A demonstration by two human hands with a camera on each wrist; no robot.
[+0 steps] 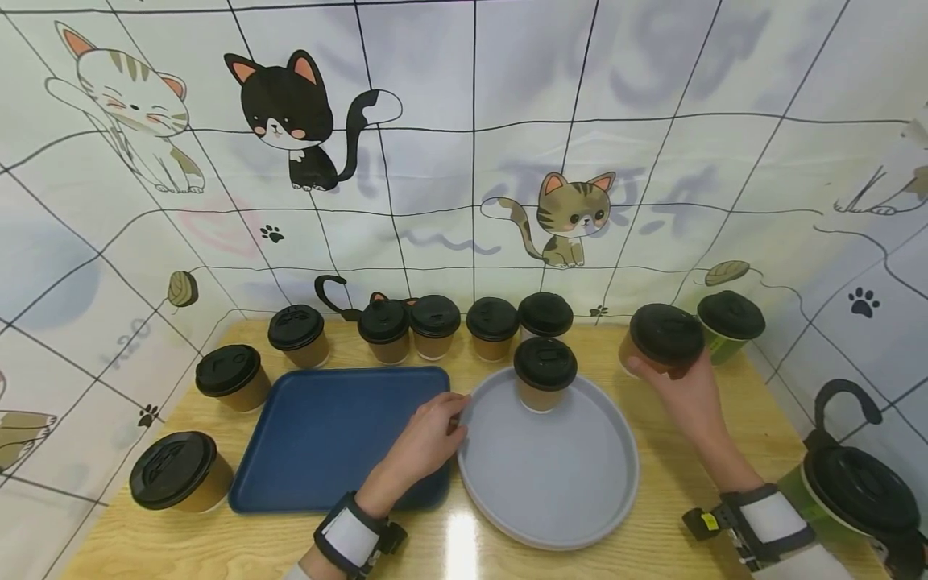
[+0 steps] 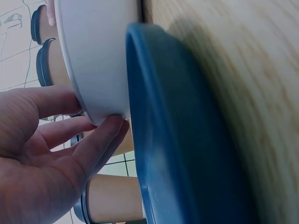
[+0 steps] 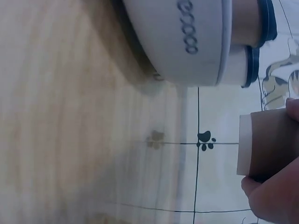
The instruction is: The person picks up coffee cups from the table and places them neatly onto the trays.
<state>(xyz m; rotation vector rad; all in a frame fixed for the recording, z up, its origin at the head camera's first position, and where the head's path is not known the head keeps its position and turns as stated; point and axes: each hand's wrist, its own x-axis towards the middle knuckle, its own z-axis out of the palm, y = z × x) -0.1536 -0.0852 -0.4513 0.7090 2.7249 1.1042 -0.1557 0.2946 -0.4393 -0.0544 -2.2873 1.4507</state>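
the right hand, stretched forward, gripped a raised, lidded cup right of the grey tray; the left hand pinched the tray's rim. the right wrist view cut off the cup's top.

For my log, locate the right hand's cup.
In the head view, the held cup is at right, right of the round gray tray and just left of the rear green cup; in the right wrist view, at the right edge.
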